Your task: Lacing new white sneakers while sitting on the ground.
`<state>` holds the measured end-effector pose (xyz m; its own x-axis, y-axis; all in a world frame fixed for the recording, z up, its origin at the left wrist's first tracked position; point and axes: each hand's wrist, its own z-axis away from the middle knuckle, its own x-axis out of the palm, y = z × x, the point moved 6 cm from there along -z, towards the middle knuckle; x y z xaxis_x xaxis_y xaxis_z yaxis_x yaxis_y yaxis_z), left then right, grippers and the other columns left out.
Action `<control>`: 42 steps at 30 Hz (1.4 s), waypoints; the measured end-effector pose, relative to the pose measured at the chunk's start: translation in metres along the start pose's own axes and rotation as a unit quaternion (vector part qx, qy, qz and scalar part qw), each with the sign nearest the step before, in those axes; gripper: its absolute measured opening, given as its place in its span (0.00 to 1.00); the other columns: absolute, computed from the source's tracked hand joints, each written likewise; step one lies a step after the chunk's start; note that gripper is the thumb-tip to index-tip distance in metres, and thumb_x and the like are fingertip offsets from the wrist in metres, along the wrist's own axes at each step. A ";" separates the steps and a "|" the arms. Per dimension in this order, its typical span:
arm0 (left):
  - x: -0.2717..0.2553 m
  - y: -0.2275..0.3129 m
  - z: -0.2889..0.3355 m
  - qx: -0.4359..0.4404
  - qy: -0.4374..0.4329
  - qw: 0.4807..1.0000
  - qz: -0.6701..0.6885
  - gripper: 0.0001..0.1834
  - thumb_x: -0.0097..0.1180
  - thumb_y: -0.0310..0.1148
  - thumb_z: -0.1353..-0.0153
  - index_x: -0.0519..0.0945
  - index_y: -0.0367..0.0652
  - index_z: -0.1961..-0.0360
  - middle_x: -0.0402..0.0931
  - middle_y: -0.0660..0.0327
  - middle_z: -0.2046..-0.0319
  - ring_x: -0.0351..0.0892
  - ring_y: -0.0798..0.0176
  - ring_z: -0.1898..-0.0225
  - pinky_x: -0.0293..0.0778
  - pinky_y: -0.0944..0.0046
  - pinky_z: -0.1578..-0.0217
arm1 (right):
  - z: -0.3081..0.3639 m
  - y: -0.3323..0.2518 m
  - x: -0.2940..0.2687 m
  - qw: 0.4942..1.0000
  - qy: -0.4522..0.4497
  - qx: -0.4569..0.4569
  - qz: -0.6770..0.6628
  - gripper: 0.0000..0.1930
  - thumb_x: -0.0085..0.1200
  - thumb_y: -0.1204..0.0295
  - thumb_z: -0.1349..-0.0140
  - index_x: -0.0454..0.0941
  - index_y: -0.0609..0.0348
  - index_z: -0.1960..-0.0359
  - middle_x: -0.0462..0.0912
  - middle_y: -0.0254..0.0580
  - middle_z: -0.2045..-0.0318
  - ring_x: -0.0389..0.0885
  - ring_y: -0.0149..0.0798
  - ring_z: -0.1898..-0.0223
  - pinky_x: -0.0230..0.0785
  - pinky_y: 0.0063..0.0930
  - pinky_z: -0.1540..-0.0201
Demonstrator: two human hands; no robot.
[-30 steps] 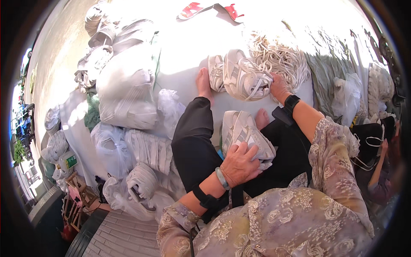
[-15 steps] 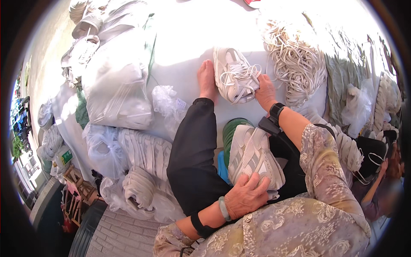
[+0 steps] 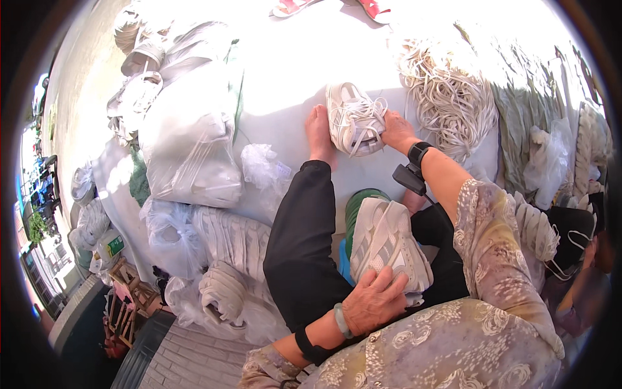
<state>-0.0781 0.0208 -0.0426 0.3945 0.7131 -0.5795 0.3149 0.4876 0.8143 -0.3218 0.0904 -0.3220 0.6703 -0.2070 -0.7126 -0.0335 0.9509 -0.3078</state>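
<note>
Straight ahead, a white laced sneaker (image 3: 355,120) sits on the pale sheet beside my bare foot. My right hand (image 3: 398,131) grips its near right side, fingers partly hidden against the shoe. In my lap lies a stack of white and grey shoe uppers (image 3: 387,236) with mesh panels. My left hand (image 3: 376,301) lies over the near end of that stack, its fingers bent and pressed onto it. Under the stack's far end, a green rounded thing (image 3: 355,214) shows in part. A black device (image 3: 409,178) hangs at my right wrist.
A heap of white shoelaces (image 3: 453,97) lies right of the sneaker. Left stand a large plastic-wrapped bundle (image 3: 191,142), a crumpled clear bag (image 3: 262,165) and nested shoe uppers (image 3: 223,292). Red footwear (image 3: 374,10) shows at the far edge. Another person's arm (image 3: 576,285) is at the right rim.
The whole view has shifted a little, bringing more red footwear in at the top. Both hands keep their places on the sneaker and the stack.
</note>
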 end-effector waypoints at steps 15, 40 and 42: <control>0.007 0.026 0.032 -0.026 0.083 0.986 -0.144 0.15 0.65 0.33 0.60 0.75 0.38 0.72 0.67 0.49 0.51 0.67 0.43 0.49 0.67 0.50 0.49 | 0.162 0.034 0.026 0.896 -0.320 0.037 -0.307 0.34 0.37 0.40 0.41 0.69 0.55 0.46 0.76 0.52 0.56 0.79 0.45 0.63 0.74 0.38 0.65; 0.031 0.050 0.070 0.004 0.045 0.963 -0.267 0.08 0.55 0.27 0.53 0.72 0.32 0.75 0.63 0.37 0.50 0.66 0.36 0.48 0.69 0.51 0.50 | 0.216 0.009 0.002 0.664 -0.269 0.034 -0.696 0.14 0.41 0.65 0.40 0.78 0.59 0.66 0.82 0.40 0.71 0.78 0.35 0.74 0.71 0.31 0.66; 0.032 0.055 0.070 0.015 0.048 0.961 -0.271 0.08 0.55 0.27 0.53 0.72 0.32 0.75 0.63 0.37 0.50 0.67 0.37 0.49 0.70 0.51 0.51 | 0.210 0.019 0.005 0.648 -0.264 0.064 -0.712 0.13 0.41 0.67 0.41 0.78 0.60 0.66 0.82 0.41 0.71 0.79 0.36 0.73 0.71 0.32 0.65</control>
<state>0.0126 0.0350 -0.0187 0.0852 0.4030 -0.9112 0.4770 0.7865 0.3924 -0.1632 0.1556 -0.1991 0.1161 -0.8196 0.5611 0.9366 -0.0978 -0.3366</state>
